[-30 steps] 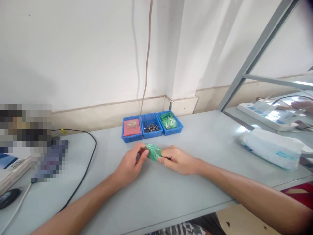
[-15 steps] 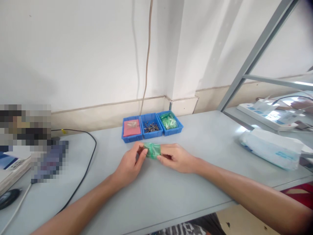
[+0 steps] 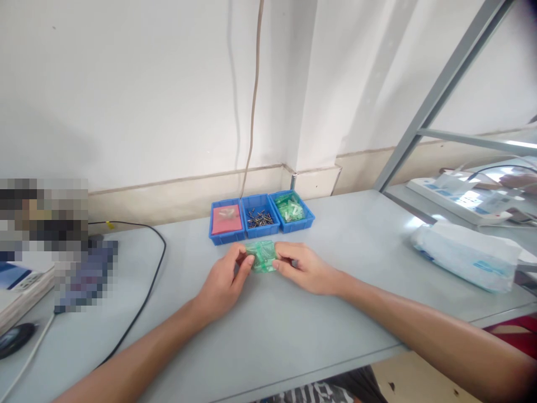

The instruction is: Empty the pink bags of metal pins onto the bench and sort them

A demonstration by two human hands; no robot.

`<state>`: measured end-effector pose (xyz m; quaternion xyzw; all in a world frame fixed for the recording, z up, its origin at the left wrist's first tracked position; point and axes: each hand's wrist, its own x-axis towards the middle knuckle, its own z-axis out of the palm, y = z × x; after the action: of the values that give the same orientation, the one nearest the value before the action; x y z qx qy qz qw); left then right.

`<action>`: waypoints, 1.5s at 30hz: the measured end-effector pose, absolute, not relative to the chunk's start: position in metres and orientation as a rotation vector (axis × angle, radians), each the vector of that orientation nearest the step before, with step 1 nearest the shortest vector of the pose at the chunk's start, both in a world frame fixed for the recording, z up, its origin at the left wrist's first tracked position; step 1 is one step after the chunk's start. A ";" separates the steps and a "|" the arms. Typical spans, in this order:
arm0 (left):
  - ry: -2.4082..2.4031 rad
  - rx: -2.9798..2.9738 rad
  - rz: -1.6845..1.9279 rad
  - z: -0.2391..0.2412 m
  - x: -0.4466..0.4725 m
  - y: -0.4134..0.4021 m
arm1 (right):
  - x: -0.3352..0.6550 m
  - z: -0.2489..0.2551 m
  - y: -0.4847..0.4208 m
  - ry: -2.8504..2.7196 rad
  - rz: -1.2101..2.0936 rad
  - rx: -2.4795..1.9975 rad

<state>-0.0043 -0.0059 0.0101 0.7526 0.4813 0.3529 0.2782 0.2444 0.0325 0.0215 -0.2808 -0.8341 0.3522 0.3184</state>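
Observation:
A small translucent green plastic bag (image 3: 263,256) is stretched between my two hands, just in front of the blue bins. My left hand (image 3: 225,278) pinches its left edge between thumb and fingers. On the opposite edge, my right hand (image 3: 302,268) grips the bag the same way. Whether anything lies inside the bag is too small to tell. Behind it stand three blue bins in a row: the left bin (image 3: 227,240) has a pink sheet, the middle bin (image 3: 262,230) several metal screw-like pieces, and the right bin (image 3: 298,226) green bags with white pieces.
A soft white-and-blue packet (image 3: 465,254) lies at the right beside a grey metal frame (image 3: 440,95). To the left, a black cable (image 3: 159,263) curves across the grey table (image 3: 268,336), near a dark mouse (image 3: 17,340) and a blurred-out area.
My right fingers have shifted slightly on the bag's right edge, and the bag looks spread flatter. My left hand has stayed in place.

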 end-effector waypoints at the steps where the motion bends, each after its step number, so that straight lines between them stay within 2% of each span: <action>1: 1.292 2.025 0.946 0.010 -0.004 -0.006 | 0.244 0.022 0.033 -2.184 0.946 -0.733; 45: 1.199 1.995 0.949 0.006 -0.007 -0.007 | 0.246 0.020 0.036 -2.191 0.840 -0.710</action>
<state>-0.0070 -0.0073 0.0062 0.7549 0.4538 0.3591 0.3087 0.2457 0.0360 0.0195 -0.2726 -0.8411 0.3224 0.3380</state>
